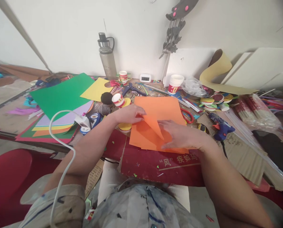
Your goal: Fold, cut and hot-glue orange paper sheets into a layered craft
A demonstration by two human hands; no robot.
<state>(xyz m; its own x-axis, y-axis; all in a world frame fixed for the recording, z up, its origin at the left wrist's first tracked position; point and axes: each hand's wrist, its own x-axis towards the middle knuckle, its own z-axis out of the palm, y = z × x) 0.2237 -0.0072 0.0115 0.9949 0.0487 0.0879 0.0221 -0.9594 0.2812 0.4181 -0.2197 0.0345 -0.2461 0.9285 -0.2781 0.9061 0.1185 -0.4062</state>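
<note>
Orange paper sheets (160, 106) lie stacked a little askew on a red printed cardboard (160, 172) in front of me. My left hand (130, 114) pinches the corner of a smaller orange paper piece (153, 126), which stands tilted above the sheets. It may be a fold or a separate piece; I cannot tell. My right hand (180, 134) rests open on the right part of the orange sheets, fingers spread and close to the raised piece's lower edge. Red-handled scissors (188, 116) lie just beyond the sheets' right edge, partly hidden.
Left are green paper (65, 95), yellow paper (94, 90) and a white cable (51, 129) across my left arm. Behind stand a bottle (107, 60), a small clock (145, 78) and paper cups (175, 84). Right are a glue gun (222, 128) and a phone (273, 150).
</note>
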